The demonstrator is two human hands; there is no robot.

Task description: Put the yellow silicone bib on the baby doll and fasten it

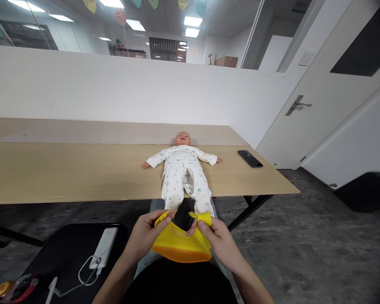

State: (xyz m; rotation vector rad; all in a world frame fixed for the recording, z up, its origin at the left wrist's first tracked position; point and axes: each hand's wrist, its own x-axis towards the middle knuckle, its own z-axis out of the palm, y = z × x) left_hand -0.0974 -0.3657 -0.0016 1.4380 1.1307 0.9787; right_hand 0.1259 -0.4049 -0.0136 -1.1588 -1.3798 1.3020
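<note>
Yellow bib (177, 240) is held near six o'clock, just in front of the person's black top (177, 285), its orange lower part facing back. The left hand (147, 232) pinches one strap end between thumb and fingers at the bib's eleven o'clock; the right hand (220, 240) grips the other strap, bent into a band, at one o'clock — a spread hold that probably keeps the neck gap open. At twelve o'clock a doll (182, 160) lies on its back on the table (82, 169), arms flung out, which likely steadies it; its legs reach past the near edge. A phone (250, 158) at two o'clock and a white box (103, 249) at nine, on a black seat (72, 245), seem parked clear of the hands. Some fingertips are hidden behind the straps, the doll's feet cannot be made out — and the bundle (15, 289) at eight o'clock is blurred.
</note>
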